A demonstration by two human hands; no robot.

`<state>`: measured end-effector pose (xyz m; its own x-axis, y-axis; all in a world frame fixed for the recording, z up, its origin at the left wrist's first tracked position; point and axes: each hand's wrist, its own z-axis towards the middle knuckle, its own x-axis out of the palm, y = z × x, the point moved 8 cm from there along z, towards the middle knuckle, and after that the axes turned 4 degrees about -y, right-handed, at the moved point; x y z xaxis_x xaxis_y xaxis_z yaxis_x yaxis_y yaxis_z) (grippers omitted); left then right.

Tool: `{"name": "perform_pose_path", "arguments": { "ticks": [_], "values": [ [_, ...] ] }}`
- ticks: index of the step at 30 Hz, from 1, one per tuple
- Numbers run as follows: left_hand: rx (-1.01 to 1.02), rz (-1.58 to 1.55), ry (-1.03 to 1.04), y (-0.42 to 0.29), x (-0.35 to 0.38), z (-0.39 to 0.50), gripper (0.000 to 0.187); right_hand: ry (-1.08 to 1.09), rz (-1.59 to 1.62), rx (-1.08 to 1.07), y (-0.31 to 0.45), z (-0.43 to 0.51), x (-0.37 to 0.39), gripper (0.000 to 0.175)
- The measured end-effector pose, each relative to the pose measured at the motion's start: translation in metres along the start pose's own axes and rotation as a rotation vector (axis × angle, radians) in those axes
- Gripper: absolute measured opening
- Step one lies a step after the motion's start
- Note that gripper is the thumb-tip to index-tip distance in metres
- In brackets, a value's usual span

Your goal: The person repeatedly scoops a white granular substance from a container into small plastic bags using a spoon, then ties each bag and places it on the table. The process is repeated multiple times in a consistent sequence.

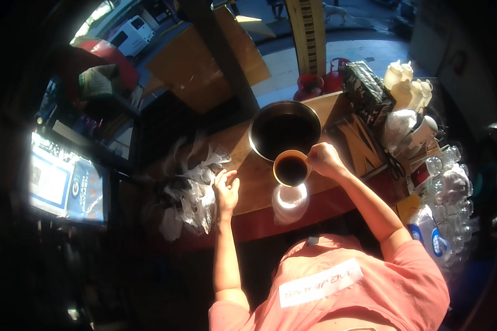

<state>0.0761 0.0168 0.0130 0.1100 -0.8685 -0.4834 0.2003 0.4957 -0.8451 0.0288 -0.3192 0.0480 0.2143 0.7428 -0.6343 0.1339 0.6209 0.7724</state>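
Note:
My right hand [325, 159] is closed on the side of an orange-rimmed cup [291, 169] that holds dark liquid. The cup is beside the near rim of a large round metal pot [254, 145], whose inside is dark; whether the two touch I cannot tell. Just below the cup stands a whitish translucent container [290, 209] with a brightly lit top. My left hand [226, 186], fingers apart and holding nothing, is at the right edge of a heap of clear plastic bags [196, 198] on the wooden counter [248, 186].
At the right lie wooden sticks [356, 145] in a tray, black-handled scissors [394, 165], a patterned box [366, 91], squeeze bottles [401, 89] and several clear plastic cups [455, 207]. Red gas cylinders [310, 85] stand beyond the counter. A payment sign [68, 184] is at the left.

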Motion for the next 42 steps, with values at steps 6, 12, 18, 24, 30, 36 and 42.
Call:
{"name": "perform_pose_path", "arguments": {
  "ticks": [6, 12, 18, 24, 30, 36, 42],
  "values": [
    [0.027, 0.028, 0.002, -0.010, 0.003, -0.011, 0.021, -0.126, -0.103, -0.213, 0.022, -0.025, 0.003, 0.005],
    [-0.054, -0.032, 0.028, -0.009, 0.008, -0.017, 0.021, -0.237, -0.225, -0.431, 0.047, -0.039, -0.003, 0.007],
    [-0.064, -0.079, 0.040, -0.007, 0.014, -0.020, 0.020, -0.351, -0.248, -0.594, 0.069, -0.048, -0.016, 0.015],
    [-0.092, -0.086, 0.062, 0.000, 0.025, -0.026, 0.021, -0.337, -0.249, -0.602, 0.062, -0.054, -0.008, 0.012],
    [-0.091, -0.100, 0.069, -0.001, 0.031, -0.033, 0.022, -0.085, -0.020, -0.235, 0.041, -0.027, -0.013, 0.005],
    [-0.111, -0.024, 0.121, 0.017, 0.052, -0.043, 0.021, 0.091, 0.216, 0.047, 0.028, 0.008, -0.021, 0.013],
    [0.050, 0.124, 0.145, 0.022, 0.077, -0.060, 0.025, -0.194, -0.225, 0.076, -0.001, 0.055, -0.008, 0.014]
  ]
}}
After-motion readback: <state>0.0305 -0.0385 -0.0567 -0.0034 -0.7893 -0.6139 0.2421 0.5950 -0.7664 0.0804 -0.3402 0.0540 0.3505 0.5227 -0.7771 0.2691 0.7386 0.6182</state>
